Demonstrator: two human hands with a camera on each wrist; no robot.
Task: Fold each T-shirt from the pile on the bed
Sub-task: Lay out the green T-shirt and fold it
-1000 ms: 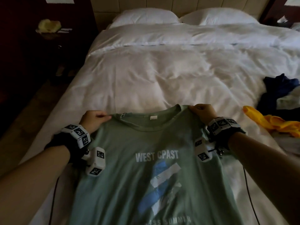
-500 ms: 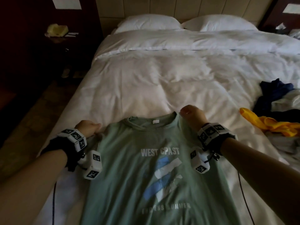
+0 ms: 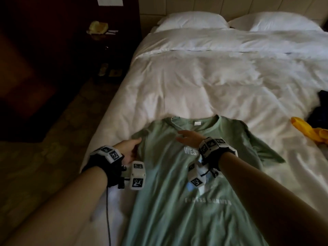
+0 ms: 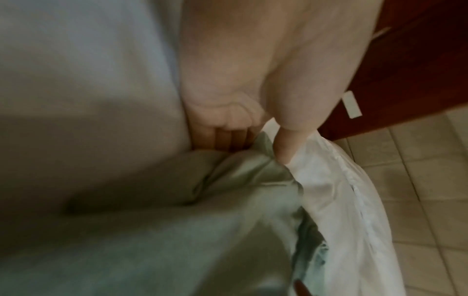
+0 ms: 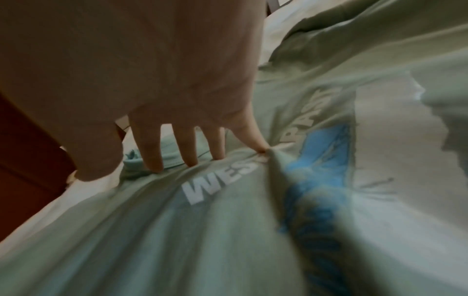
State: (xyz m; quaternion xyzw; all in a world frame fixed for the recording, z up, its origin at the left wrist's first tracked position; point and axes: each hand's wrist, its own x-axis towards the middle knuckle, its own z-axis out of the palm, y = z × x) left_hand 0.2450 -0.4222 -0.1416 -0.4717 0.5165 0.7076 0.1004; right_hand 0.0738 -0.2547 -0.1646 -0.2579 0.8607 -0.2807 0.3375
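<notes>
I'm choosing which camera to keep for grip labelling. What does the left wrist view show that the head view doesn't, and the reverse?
Only the left wrist view shows the grip up close: the thumb lies over bunched green cloth while the curled fingers sit behind it.

Only the head view shows the whole layout: the right hand flat on the shirt's chest, the yellow garment, dark clothes and the pillows.

Both show the left hand holding the green T-shirt at its left sleeve, on the white bed.
</notes>
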